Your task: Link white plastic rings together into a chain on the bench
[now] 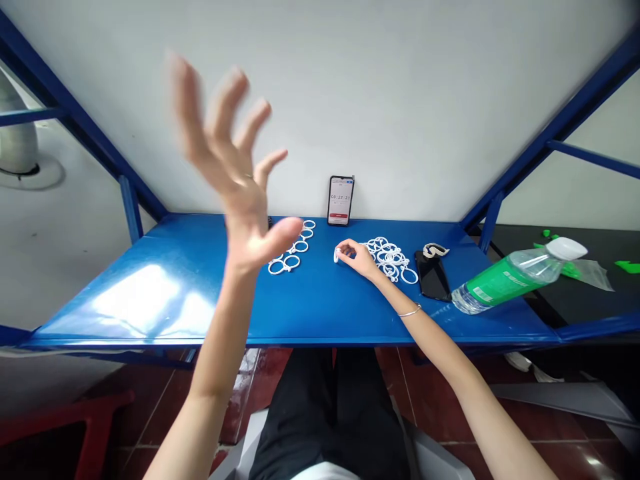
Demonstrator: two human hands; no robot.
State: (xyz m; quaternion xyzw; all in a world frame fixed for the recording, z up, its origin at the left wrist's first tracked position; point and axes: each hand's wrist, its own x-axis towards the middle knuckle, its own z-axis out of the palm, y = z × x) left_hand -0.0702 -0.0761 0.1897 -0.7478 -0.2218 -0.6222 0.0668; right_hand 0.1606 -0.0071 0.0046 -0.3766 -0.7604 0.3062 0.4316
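Observation:
My left hand [243,193] is raised high above the blue table, fingers spread, slightly blurred and holding nothing. Low over the table, my right hand [357,257] pinches a small white plastic piece [337,255] between thumb and fingertips; part of it is hidden by the fingers. Just right of that hand lies a heap of white plastic rings [390,257] with small knobs, overlapping one another. Left of the middle, more white rings [293,262] lie in a row of joined-looking pairs, partly covered by my left thumb.
A phone [341,201] showing a timer leans upright against the back wall. On the right lie a black phone [433,275] and a white curved object [435,250]. A water bottle with a green label [507,280] stands at the table's right end. Blue metal posts [131,210] flank the table [320,307].

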